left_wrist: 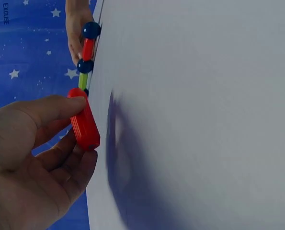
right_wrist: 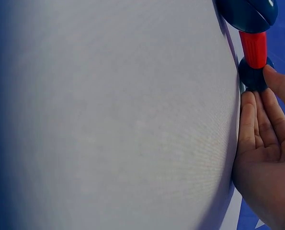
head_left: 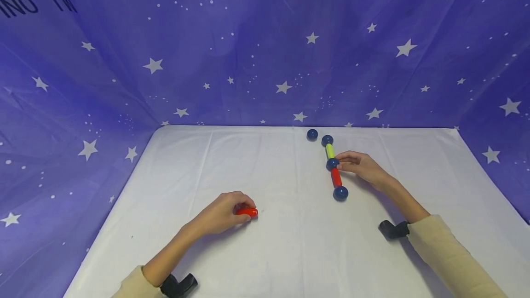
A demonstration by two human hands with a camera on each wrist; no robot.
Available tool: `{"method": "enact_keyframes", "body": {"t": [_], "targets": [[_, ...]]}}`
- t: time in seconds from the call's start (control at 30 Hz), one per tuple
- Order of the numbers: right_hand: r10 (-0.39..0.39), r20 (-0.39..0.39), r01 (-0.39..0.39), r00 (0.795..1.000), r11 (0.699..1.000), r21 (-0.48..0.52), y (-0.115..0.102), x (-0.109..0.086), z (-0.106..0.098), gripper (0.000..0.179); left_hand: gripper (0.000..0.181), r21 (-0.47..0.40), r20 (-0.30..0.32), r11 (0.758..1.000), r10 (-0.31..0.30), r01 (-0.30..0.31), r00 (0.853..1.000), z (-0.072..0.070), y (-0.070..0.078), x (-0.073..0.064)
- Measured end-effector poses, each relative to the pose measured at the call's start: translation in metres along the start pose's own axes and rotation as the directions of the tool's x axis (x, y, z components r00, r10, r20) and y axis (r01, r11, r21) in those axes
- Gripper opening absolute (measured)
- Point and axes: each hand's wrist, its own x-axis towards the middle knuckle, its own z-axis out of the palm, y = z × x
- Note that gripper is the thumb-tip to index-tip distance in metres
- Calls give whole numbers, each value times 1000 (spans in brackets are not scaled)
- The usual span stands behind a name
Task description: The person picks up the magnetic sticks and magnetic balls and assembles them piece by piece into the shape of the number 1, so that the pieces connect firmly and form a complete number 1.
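A short red rod (head_left: 248, 212) is pinched between the thumb and fingers of my left hand (head_left: 221, 214), over the table's left-middle part. In the left wrist view the red rod (left_wrist: 85, 124) is tilted, one end near the thumb tip. Farther off to the right, my right hand (head_left: 364, 169) pinches the middle blue ball (head_left: 332, 164) of a joined line. That line has a yellow-green rod (head_left: 330, 151) leading to a far blue ball (head_left: 327, 140), and another red rod (head_left: 337, 177) leading to a near blue ball (head_left: 341, 193). The right wrist view shows the thumb and fingers at the middle ball (right_wrist: 252, 76).
A loose blue ball (head_left: 312, 134) lies near the back edge, left of the line's far end. White cloth covers the table (head_left: 281, 252). Purple star-printed curtains (head_left: 248, 59) stand behind and at both sides. Black wrist devices (head_left: 393, 230) sit at both sleeves.
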Motion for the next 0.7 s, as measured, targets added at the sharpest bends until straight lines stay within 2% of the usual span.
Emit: {"method": "enact_keyframes", "body": {"t": [0.13, 0.3, 0.53, 0.7], "targets": [[1, 6, -1, 1000, 1000, 6, 1, 0, 0, 48, 20, -56, -21, 998, 15, -16, 1000, 5, 5, 11], [-1, 12, 1, 1000, 1000, 17, 1, 1, 0, 48, 19, -152, -53, 988, -20, 11, 998, 12, 13, 24], [1, 9, -1, 1000, 1000, 14, 2, 2, -1, 48, 19, -278, -61, 958, -87, 67, 994, 22, 20, 40], [2, 12, -2, 1000, 1000, 10, 2, 2, -1, 48, 21, -360, -43, 928, -122, 98, 992, 30, 27, 50]]}}
